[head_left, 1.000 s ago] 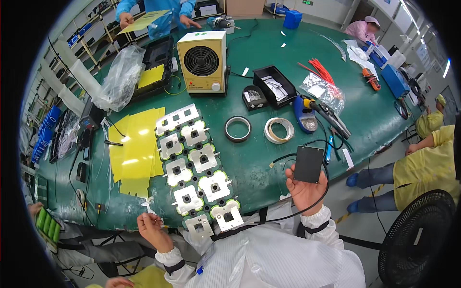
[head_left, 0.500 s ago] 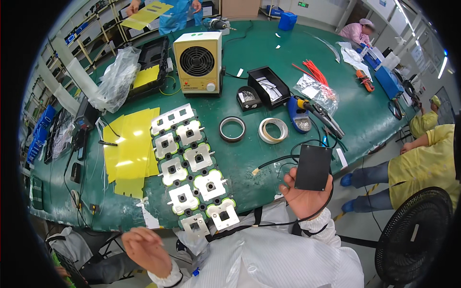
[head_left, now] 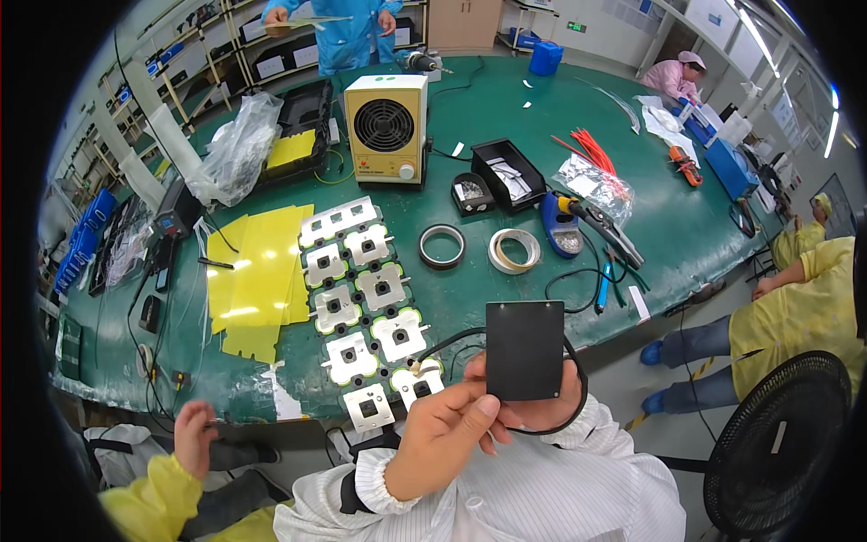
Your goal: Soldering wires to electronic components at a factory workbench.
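Note:
A flat black rectangular box (head_left: 525, 350) with small screws at its corners stands before my chest, its broad face toward me. My right hand (head_left: 547, 408) holds it from behind and below, mostly hidden by it. At its lower left corner my left hand (head_left: 452, 426) grips the edge, thumb in front. A black cable (head_left: 578, 397) loops around the box and right hand; its other end, with a pale connector, lies by the battery pack (head_left: 365, 305). That pack is a long double row of cells topped with silvery metal plates, and its near end is close to my left hand.
Yellow sheets (head_left: 257, 280) lie left of the pack. Beyond are an ionizing fan (head_left: 386, 131), tape rolls (head_left: 515, 250), black bins (head_left: 508, 176) and a soldering iron (head_left: 605, 226) in its stand. A co-worker's hand (head_left: 194, 438) is at lower left; a black fan (head_left: 778, 443) stands right.
The black box has moved left and down, in front of my chest. My left hand has come from the lower left and taken hold of it. A co-worker's yellow sleeve has appeared at lower left.

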Demonstrator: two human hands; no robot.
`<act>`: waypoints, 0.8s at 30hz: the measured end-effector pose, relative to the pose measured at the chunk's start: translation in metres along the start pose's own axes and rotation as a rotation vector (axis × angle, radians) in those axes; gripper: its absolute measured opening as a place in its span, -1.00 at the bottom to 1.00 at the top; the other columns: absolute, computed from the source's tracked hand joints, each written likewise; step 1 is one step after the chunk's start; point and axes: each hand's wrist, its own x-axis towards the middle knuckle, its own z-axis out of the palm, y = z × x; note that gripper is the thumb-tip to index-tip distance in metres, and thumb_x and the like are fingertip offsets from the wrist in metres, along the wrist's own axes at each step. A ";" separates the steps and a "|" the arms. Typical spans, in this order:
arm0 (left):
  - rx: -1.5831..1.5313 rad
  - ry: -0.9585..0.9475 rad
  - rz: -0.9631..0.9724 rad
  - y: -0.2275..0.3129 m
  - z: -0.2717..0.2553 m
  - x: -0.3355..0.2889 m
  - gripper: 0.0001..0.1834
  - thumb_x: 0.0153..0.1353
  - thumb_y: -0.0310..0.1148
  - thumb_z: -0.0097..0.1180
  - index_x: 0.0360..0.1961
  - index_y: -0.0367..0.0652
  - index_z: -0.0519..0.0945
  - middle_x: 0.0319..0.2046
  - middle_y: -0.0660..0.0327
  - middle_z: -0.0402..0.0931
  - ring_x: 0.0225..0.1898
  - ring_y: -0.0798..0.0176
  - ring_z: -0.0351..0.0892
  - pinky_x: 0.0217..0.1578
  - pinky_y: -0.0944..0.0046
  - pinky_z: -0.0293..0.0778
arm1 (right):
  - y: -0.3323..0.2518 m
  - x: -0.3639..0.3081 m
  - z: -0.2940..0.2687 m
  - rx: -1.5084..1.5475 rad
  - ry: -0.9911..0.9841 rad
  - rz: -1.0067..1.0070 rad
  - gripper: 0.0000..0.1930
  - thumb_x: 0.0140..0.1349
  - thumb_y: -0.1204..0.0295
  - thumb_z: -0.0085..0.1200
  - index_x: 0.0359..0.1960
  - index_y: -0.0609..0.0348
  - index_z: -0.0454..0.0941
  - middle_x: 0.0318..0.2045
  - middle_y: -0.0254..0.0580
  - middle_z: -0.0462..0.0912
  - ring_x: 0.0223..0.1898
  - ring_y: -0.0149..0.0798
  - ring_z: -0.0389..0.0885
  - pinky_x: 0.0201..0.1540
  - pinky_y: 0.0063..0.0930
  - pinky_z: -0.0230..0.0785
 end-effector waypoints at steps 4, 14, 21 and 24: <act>0.002 0.037 0.021 0.000 0.002 0.000 -0.59 0.52 -0.21 -0.08 -0.08 -0.42 0.59 -0.27 0.03 0.69 -0.36 0.27 0.69 -0.40 0.32 0.59 | 0.002 0.002 0.001 0.029 -0.029 0.004 -0.02 0.11 -0.29 0.24 0.32 0.30 0.28 0.20 0.08 0.49 0.06 -0.08 0.58 -0.04 -0.05 0.56; 0.063 0.159 0.037 -0.001 0.004 -0.005 -0.69 0.43 -0.32 0.04 -0.20 -0.42 0.67 -0.38 0.09 0.71 -0.43 0.34 0.66 -0.43 0.38 0.54 | -0.003 0.003 0.033 -0.370 0.036 -0.144 0.07 0.00 -0.38 0.25 0.19 0.46 0.39 -0.07 0.18 0.62 -0.24 -0.13 0.67 -0.24 -0.17 0.59; 0.049 0.123 0.010 -0.003 -0.001 -0.008 -0.75 0.44 -0.34 0.07 -0.13 -0.32 0.67 -0.30 0.19 0.71 -0.29 0.42 0.63 -0.25 0.38 0.55 | -0.004 0.000 0.045 -0.534 0.222 -0.300 -0.44 0.35 0.06 0.10 0.02 0.44 0.51 -0.21 -0.07 0.68 -0.20 -0.28 0.64 -0.13 -0.32 0.53; 0.046 0.118 0.013 -0.003 -0.001 -0.009 -0.76 0.44 -0.36 0.06 -0.12 -0.32 0.67 -0.29 0.19 0.71 -0.30 0.41 0.63 -0.28 0.38 0.53 | -0.006 -0.002 0.046 -0.558 0.238 -0.281 -0.49 0.36 0.10 0.07 0.00 0.43 0.51 -0.22 -0.05 0.68 -0.23 -0.28 0.64 -0.15 -0.33 0.52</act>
